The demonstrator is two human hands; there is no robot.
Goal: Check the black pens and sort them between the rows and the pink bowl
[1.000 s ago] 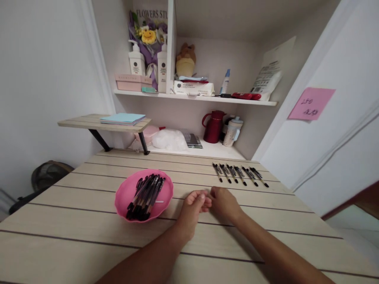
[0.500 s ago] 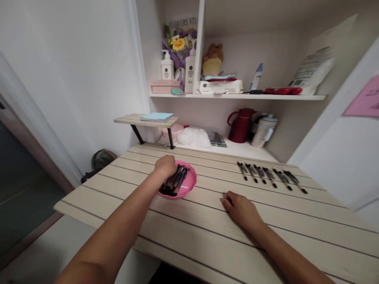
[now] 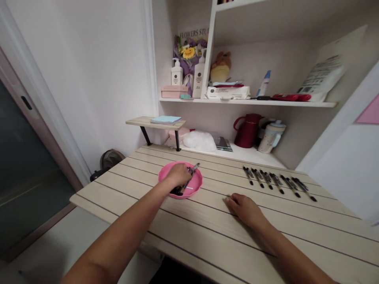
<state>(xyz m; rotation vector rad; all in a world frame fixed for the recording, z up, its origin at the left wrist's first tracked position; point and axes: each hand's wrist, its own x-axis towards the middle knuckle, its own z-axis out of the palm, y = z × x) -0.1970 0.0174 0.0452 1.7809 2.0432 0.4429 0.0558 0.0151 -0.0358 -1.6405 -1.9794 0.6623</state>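
Slatted desk (image 3: 204,225) under white shelves (image 3: 251,103): your left hand (image 3: 179,174) is in the pink bowl (image 3: 197,182), right hand (image 3: 244,207) rests on the desk.
Jutting pen (image 3: 194,169) lies at your left fingers, far end angled up and to the right past them; long axis runs near-left to far-right. Can't tell if they're pinching it, contact is hidden. Other pens (image 3: 177,191) sit below, partly covered by that hand. Left is the nearer hand to the bowl; your right is well apart, fingers curled, contents not visible. Row of pens (image 3: 277,184) lies beyond and right of it, not touching.
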